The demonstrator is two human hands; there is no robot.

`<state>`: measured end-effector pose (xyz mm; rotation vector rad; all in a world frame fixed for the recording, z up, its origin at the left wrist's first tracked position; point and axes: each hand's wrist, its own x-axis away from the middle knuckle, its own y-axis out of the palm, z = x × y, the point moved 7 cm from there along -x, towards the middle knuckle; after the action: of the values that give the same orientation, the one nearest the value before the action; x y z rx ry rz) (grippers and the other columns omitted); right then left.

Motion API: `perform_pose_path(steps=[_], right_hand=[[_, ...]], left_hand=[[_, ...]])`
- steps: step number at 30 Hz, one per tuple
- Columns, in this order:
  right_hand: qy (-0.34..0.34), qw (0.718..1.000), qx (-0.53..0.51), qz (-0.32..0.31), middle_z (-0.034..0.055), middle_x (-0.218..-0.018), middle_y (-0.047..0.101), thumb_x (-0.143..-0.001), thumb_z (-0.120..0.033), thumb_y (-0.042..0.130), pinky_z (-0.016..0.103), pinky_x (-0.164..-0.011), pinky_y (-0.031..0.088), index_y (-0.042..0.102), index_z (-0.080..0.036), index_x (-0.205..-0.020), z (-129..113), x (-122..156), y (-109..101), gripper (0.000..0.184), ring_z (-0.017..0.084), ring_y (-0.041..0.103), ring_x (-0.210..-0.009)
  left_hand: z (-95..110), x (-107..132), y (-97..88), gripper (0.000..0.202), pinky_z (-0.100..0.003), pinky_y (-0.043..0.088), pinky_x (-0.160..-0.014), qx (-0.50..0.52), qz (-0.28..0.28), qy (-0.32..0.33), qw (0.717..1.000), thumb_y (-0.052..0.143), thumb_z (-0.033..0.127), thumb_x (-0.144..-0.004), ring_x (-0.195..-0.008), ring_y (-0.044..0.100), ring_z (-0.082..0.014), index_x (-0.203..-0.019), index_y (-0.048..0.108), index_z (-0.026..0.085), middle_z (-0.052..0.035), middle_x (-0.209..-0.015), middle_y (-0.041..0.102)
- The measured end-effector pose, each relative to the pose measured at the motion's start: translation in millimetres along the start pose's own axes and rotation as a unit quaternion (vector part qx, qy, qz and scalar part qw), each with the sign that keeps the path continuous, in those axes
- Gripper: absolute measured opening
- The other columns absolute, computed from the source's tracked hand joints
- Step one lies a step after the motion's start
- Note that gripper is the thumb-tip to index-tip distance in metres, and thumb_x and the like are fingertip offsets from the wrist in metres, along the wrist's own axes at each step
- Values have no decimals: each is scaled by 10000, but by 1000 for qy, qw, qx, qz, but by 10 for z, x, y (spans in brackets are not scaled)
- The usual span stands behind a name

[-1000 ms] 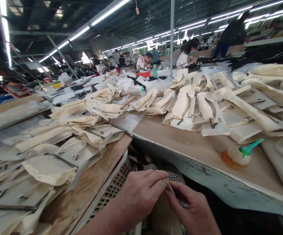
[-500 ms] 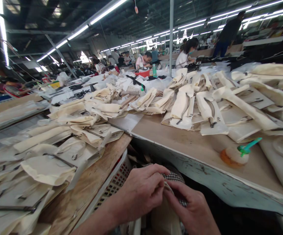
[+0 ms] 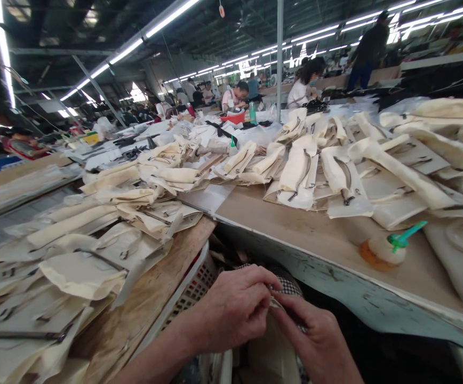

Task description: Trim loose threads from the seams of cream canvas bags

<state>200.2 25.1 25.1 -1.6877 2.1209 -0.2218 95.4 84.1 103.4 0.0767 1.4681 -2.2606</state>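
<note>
Low in the view, my left hand [image 3: 231, 312] and my right hand [image 3: 315, 346] meet in front of me, below the table edge. Both pinch the top edge of a cream fabric piece [image 3: 269, 352] that hangs between them. Left fingers are curled over that edge; right fingers press it from the other side. A black-and-white checked cloth [image 3: 285, 282] lies just behind my hands. Much of the cream piece is hidden by my hands.
Heaps of cream fabric pieces with dark zippers [image 3: 307, 170] cover the tables. A small glue bottle with a green nozzle [image 3: 387, 248] lies on the brown tabletop [image 3: 295, 229] at right. A white plastic basket [image 3: 193, 290] sits under the left bench. Other people work far back.
My hands stay on the cream piece; the left fingers have curled a little tighter over its edge. The view has tilted slightly.
</note>
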Motion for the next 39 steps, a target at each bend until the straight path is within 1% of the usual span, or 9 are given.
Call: perform_pose_path(steps=[4,6,12,17,20,24,28,32,39], right_hand=[[-21,999,25,-21,11,-964,777,-932,-311,571,181,-745,577,732,-239,-1039,-7,-1,3,206,169,744,-805],[-26,999,27,-14,15,-961,778,-933,-321,572,185,-738,580,733,-238,-1032,-12,2,-3,207,172,744,-798],[0,1000,-20,24,20,-1027,770,-945,-379,557,210,-826,572,730,-261,-1063,-19,26,-11,240,187,736,-901],[-5,1000,-15,-17,20,-1105,748,-966,-312,531,183,-880,542,707,-255,-1095,-55,14,8,226,167,715,-980],[-17,999,-11,-31,28,-1133,738,-974,-285,516,164,-888,532,689,-235,-1114,-77,12,7,228,160,707,-1006],[-27,999,-20,-18,28,-1147,731,-975,-258,515,162,-903,526,680,-233,-1109,-87,19,4,214,154,702,-1017],[-37,999,-34,-8,13,-1128,738,-957,-246,547,156,-914,520,681,-244,-1098,-76,23,23,195,147,706,-1007],[-30,998,-56,-13,-6,-1108,745,-936,-243,576,157,-913,522,695,-256,-1091,-37,8,43,197,155,708,-1008],[26,990,-104,-91,-14,-1124,745,-955,-302,554,169,-887,522,711,-291,-1149,51,-36,57,250,165,707,-996]], left_hand=[[37,-20,-16,139,-234,515,-792,-2,-8,3,1000,492,59,-803,-887,630,-143,-750,568,162,-56,-1032,672],[40,-18,-14,134,-236,511,-803,5,-10,-4,1000,499,54,-798,-897,629,-142,-751,563,162,-52,-1025,669],[-73,46,21,122,-216,500,-752,38,35,-90,995,540,52,-771,-842,613,-130,-775,553,173,-32,-950,655],[-98,78,28,119,-221,483,-704,45,81,-119,988,528,57,-789,-769,600,-134,-764,542,173,-21,-829,636],[-108,90,34,113,-228,473,-696,51,84,-137,986,547,71,-794,-751,591,-138,-748,532,174,-14,-802,631],[-196,117,25,148,-224,453,-660,84,54,-213,972,603,143,-821,-709,568,-133,-706,515,174,2,-764,619],[-295,166,-22,83,-206,445,-670,170,27,-292,941,675,148,-804,-719,572,-121,-827,599,173,33,-772,631],[-340,200,-19,146,-204,439,-774,238,-15,-292,926,695,101,-790,-833,600,-127,-913,673,177,37,-850,674],[-481,183,73,74,-206,428,-731,290,-59,-256,920,721,183,-810,-772,600,-128,-872,745,151,8,-803,684]])
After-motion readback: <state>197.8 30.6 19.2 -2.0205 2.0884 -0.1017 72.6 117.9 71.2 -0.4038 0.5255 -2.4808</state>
